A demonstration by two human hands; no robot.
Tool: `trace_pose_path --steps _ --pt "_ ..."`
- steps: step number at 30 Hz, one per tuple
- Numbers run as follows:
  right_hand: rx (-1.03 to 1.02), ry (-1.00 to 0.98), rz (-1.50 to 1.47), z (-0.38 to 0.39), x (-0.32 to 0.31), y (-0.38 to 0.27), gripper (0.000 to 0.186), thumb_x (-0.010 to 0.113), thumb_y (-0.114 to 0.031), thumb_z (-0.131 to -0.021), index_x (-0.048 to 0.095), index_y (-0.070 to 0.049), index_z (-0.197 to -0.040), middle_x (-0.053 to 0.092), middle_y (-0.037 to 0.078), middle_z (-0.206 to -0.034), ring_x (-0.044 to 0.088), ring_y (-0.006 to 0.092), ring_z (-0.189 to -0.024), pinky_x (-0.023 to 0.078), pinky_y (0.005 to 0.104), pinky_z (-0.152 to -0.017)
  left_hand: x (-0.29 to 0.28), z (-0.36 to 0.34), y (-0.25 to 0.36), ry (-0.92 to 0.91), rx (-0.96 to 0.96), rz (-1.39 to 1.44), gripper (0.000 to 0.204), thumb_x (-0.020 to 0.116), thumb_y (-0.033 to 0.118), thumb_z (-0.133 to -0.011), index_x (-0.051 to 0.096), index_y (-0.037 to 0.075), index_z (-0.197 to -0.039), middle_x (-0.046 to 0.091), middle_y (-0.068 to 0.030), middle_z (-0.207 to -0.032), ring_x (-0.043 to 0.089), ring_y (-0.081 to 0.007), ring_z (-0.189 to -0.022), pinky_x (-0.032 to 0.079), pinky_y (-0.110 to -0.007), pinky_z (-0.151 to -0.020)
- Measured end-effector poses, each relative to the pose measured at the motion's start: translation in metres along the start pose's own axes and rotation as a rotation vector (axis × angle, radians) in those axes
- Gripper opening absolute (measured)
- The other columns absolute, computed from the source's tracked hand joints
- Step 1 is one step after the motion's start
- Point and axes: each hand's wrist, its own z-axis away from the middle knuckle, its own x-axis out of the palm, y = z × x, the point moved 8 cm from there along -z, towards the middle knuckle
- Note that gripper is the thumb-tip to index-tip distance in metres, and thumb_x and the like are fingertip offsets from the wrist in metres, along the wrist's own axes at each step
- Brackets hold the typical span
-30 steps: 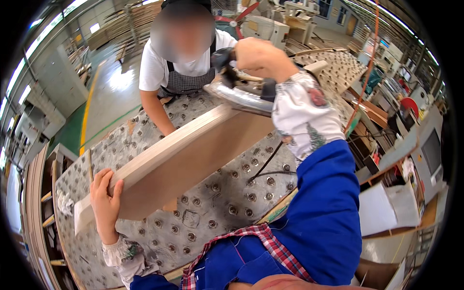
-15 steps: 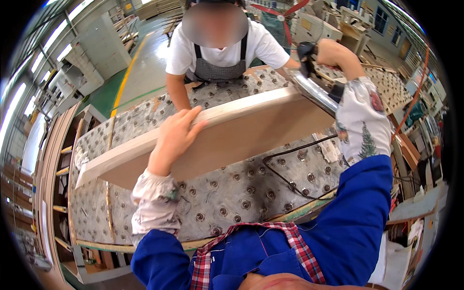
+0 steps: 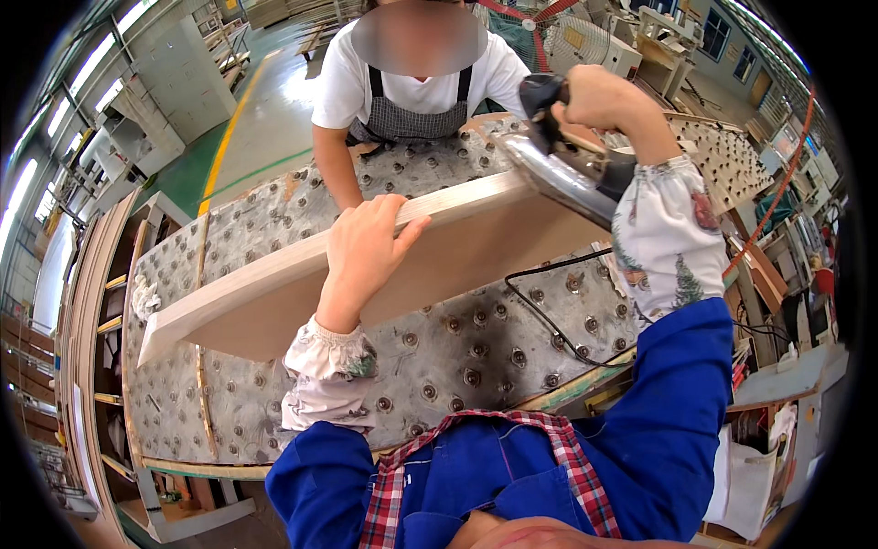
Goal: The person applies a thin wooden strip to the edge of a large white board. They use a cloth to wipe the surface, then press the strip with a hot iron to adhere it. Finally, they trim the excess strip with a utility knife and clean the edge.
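A long wooden panel (image 3: 466, 256) stands on its long side on the table, tilted, with a pale wood strip (image 3: 247, 267) along its upper edge. My left hand (image 3: 368, 249) grips that edge near the middle, fingers over the top and thumb on the near side. In my right hand (image 3: 604, 101) is a clothes iron (image 3: 560, 176), held by its black handle. Its metal soleplate lies against the strip at the panel's right end. A black cord (image 3: 540, 309) curves over the table behind my right arm.
The metal table (image 3: 174, 403) carries rows of ball rollers. Across it leans a co-worker (image 3: 416, 114) in a grey apron, one arm reaching to the panel's far side. Stacked boards (image 3: 87, 348) stand at the left; a fan (image 3: 549, 32) stands at the back right.
My left hand has slid rightward along the panel's edge. My right hand has moved the iron left and a little up along the strip.
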Motion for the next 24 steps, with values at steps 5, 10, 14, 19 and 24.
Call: trace_pose_path --steps 5,10,14,19,24 --pt "-0.458 0.007 0.296 0.016 0.007 -0.083 0.021 0.063 -0.018 -0.067 0.064 0.003 -0.072 0.062 0.021 -0.071 0.061 0.0358 -0.067 0.049 0.0411 -0.059 0.0 0.003 0.003 0.052 0.09 -0.053 0.031 0.063 0.036 -0.08 0.059 0.006 -0.088 0.06 -0.0067 -0.076 0.058 -0.0267 -0.069 0.044 -0.036 -0.065" --pt "-0.179 0.002 0.075 0.016 -0.003 -0.074 0.024 0.059 -0.023 -0.067 0.067 -0.001 -0.073 0.065 0.018 -0.073 0.064 0.03 -0.071 0.051 0.0395 -0.063 -0.003 0.0 0.014 0.064 0.161 -0.102 0.032 0.062 0.038 -0.079 0.057 0.007 -0.088 0.059 -0.0046 -0.077 0.059 -0.0222 -0.076 0.04 -0.036 -0.076" --pt "-0.009 0.012 0.056 0.017 -0.008 -0.026 0.026 0.06 -0.023 -0.067 0.068 -0.002 -0.078 0.065 0.018 -0.079 0.064 0.0329 -0.075 0.051 0.0388 -0.066 -0.011 -0.001 0.021 0.07 0.16 -0.156 0.033 0.064 0.035 -0.076 0.059 0.006 -0.09 0.052 -0.0069 -0.082 0.05 -0.0242 -0.079 0.037 -0.036 -0.075" --pt "-0.144 0.079 0.139 0.019 -0.015 0.044 0.023 0.056 -0.018 -0.067 0.068 -0.001 -0.076 0.064 0.018 -0.074 0.064 0.0305 -0.069 0.051 0.0373 -0.061 -0.007 -0.002 0.018 0.01 0.095 -0.148 0.032 0.067 0.033 -0.074 0.06 0.005 -0.089 0.046 -0.0083 -0.085 0.045 -0.026 -0.079 0.036 -0.037 -0.073" --pt "0.264 -0.075 0.071 0.002 -0.013 0.146 0.018 0.053 -0.01 -0.066 0.064 0.004 -0.068 0.061 0.015 -0.061 0.061 0.0218 -0.055 0.049 0.0334 -0.051 -0.01 -0.009 0.019 -0.073 -0.02 -0.053 0.031 0.069 0.028 -0.073 0.061 0.002 -0.087 0.047 -0.0089 -0.082 0.045 -0.0262 -0.079 0.037 -0.036 -0.071"
